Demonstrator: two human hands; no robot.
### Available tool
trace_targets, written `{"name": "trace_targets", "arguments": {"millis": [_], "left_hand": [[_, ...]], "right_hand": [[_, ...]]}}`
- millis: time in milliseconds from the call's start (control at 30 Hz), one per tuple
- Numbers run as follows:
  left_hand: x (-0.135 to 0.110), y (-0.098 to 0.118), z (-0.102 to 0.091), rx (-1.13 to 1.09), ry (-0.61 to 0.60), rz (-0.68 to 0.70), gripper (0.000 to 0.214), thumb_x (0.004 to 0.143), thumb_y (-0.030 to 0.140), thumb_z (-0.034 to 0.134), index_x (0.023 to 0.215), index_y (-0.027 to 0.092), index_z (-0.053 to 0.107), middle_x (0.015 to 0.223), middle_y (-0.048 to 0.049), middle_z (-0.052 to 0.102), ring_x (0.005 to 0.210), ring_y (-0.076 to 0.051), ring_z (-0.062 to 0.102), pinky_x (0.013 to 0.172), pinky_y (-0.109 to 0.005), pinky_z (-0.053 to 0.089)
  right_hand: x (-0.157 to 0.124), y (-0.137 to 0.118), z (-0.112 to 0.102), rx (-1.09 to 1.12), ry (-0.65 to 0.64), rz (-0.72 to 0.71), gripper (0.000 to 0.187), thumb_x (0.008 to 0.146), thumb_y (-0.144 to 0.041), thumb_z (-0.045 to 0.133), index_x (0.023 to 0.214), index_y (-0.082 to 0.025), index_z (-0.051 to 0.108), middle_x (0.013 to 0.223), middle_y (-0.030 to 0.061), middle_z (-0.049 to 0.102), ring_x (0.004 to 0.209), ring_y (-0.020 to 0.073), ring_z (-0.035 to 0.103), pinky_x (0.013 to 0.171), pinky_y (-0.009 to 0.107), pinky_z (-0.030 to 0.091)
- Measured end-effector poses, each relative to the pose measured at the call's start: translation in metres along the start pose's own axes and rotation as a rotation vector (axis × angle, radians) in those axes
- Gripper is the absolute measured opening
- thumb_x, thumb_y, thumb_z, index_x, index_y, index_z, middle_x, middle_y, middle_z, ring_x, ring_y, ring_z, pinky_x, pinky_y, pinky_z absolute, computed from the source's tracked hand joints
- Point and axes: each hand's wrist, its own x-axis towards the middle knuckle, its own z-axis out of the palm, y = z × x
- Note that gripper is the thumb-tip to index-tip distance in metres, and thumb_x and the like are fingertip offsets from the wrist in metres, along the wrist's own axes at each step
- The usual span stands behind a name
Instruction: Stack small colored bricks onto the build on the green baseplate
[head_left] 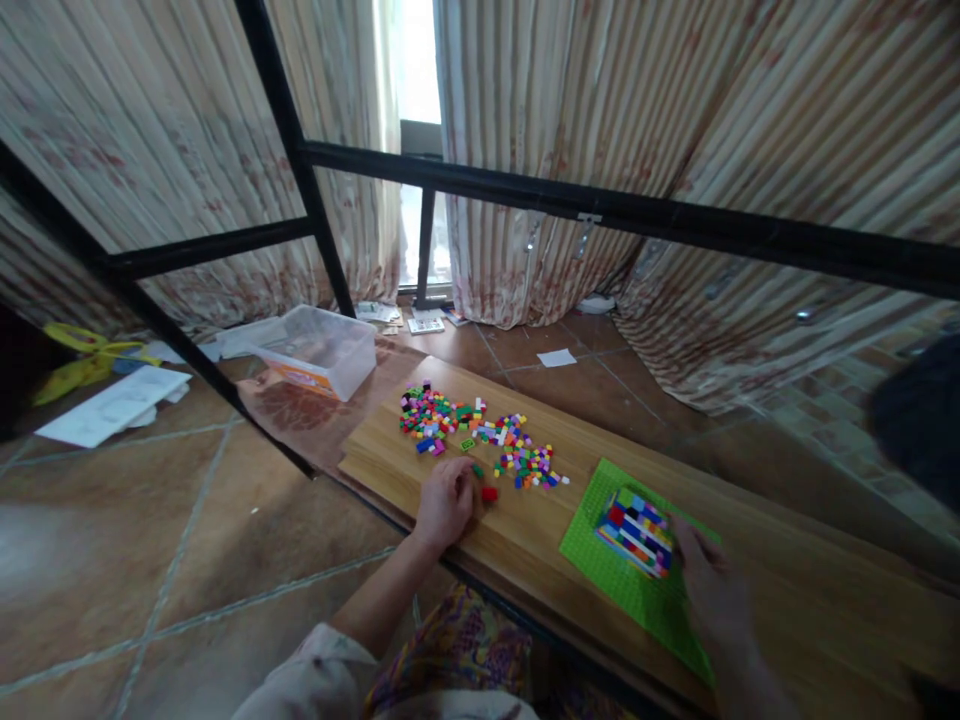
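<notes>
My left hand (447, 502) rests on the wooden board with its fingers curled in; whatever they may pinch is hidden. Right at its fingertips is a small green brick (478, 470), and a red brick (489, 494) lies just beside it. To the right, a block of stacked multicoloured toy bricks (636, 532) stands on a green baseplate (589, 522). Against the right side of that stack is my right hand (709, 578), its fingertips closed at the edge and somewhat blurred. Loose bricks (517, 445) spread in a pile beyond my left hand.
A clear plastic box (352, 365) with an orange label stands past the board's far left end. Black metal bars (525, 190) cross in front of the curtains. Papers (112, 405) and a yellow bag (71, 355) lie on the tiled floor at left.
</notes>
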Motion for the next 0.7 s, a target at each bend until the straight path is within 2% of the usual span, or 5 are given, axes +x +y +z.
{"name": "trace_targets", "arguments": {"millis": [200, 267, 367, 500, 700], "left_hand": [[0.005, -0.013, -0.012, 0.150, 0.187, -0.152, 0.037, 0.078, 0.006, 0.051, 0.112, 0.018, 0.060, 0.116, -0.0107, 0.060, 0.113, -0.024, 0.056, 0.100, -0.040, 0.047], [0.008, -0.020, -0.017, 0.215, 0.215, -0.200, 0.040, 0.078, 0.009, 0.053, 0.117, 0.017, 0.059, 0.122, -0.0124, 0.056, 0.118, -0.026, 0.053, 0.103, -0.043, 0.044], [0.013, -0.027, -0.020, 0.273, 0.167, -0.235, 0.038, 0.079, 0.013, 0.055, 0.117, 0.018, 0.061, 0.124, -0.0134, 0.054, 0.118, -0.029, 0.052, 0.103, -0.046, 0.043], [0.018, -0.026, -0.016, 0.218, 0.053, -0.227, 0.033, 0.081, 0.014, 0.053, 0.113, 0.017, 0.063, 0.113, -0.0135, 0.061, 0.109, -0.030, 0.055, 0.097, -0.049, 0.045], [0.013, -0.014, -0.001, 0.059, -0.100, -0.086, 0.037, 0.076, 0.006, 0.055, 0.108, 0.021, 0.065, 0.101, -0.0052, 0.069, 0.096, -0.021, 0.062, 0.091, -0.037, 0.049]], "right_hand": [[-0.006, -0.005, -0.005, -0.193, 0.026, 0.110, 0.054, 0.077, -0.052, 0.055, 0.109, -0.011, 0.072, 0.097, 0.0111, 0.073, 0.100, 0.0323, 0.063, 0.082, 0.039, 0.047], [-0.006, -0.002, -0.005, -0.232, 0.047, 0.129, 0.055, 0.077, -0.051, 0.055, 0.109, -0.009, 0.072, 0.098, 0.0129, 0.073, 0.101, 0.0327, 0.062, 0.083, 0.039, 0.047], [-0.004, 0.005, -0.004, -0.264, 0.062, 0.102, 0.059, 0.077, -0.053, 0.054, 0.111, -0.008, 0.071, 0.100, 0.0138, 0.072, 0.100, 0.0338, 0.062, 0.084, 0.040, 0.047], [-0.002, 0.017, -0.003, -0.308, 0.087, 0.041, 0.060, 0.076, -0.056, 0.053, 0.111, -0.010, 0.071, 0.101, 0.0139, 0.072, 0.097, 0.0344, 0.063, 0.082, 0.041, 0.047], [0.003, 0.033, -0.002, -0.413, 0.115, -0.016, 0.061, 0.080, -0.060, 0.046, 0.113, -0.014, 0.070, 0.103, 0.0148, 0.071, 0.094, 0.0351, 0.063, 0.079, 0.043, 0.047]]}}
